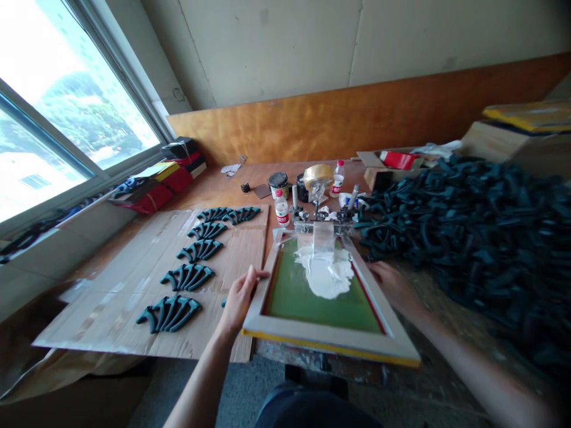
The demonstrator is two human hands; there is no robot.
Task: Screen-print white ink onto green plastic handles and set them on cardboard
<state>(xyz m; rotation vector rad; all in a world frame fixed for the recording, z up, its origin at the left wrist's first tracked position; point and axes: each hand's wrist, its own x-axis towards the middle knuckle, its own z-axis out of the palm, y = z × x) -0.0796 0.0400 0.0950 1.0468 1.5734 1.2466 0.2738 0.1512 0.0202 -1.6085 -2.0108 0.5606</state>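
Note:
A wooden-framed printing screen (331,340) with green mesh and a pool of white ink (327,273) lies in front of me, hinged at its far end on a metal clamp (322,224). My left hand (239,298) grips the frame's left rail, thumb on top. My right hand (391,286) reaches beside and under the frame's right rail toward the dark parts; its fingers are partly hidden. Fanned groups of dark teal curved plastic parts (171,312) lie in a row on flattened cardboard (116,309) to my left.
A large heap of the same dark parts (482,238) fills the right of the table. Bottles (281,208), an ink tin (278,183), a tape roll (317,174) and a cardboard box (383,169) stand behind the screen. Red and black packs (167,178) sit by the window.

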